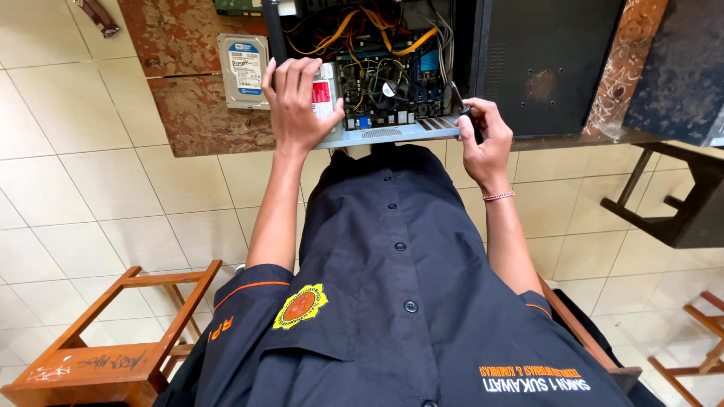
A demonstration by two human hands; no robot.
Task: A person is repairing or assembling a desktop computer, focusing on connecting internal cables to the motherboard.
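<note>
An open computer case point(392, 133) lies on a worn brown table point(196, 113) in front of me, showing a green motherboard point(385, 94) with a fan and orange cables. My left hand point(296, 102) rests flat on a silver power supply point(326, 94) with a red and white label at the case's left end. My right hand point(483, 136) grips a black-handled screwdriver point(461, 105) at the case's near right edge, tip pointing up and into the case.
A hard drive point(243, 70) lies on the table left of the case. A black side panel point(547, 60) lies to the right. Wooden chairs point(121, 347) stand at lower left and at the right point(679, 203) on the tiled floor.
</note>
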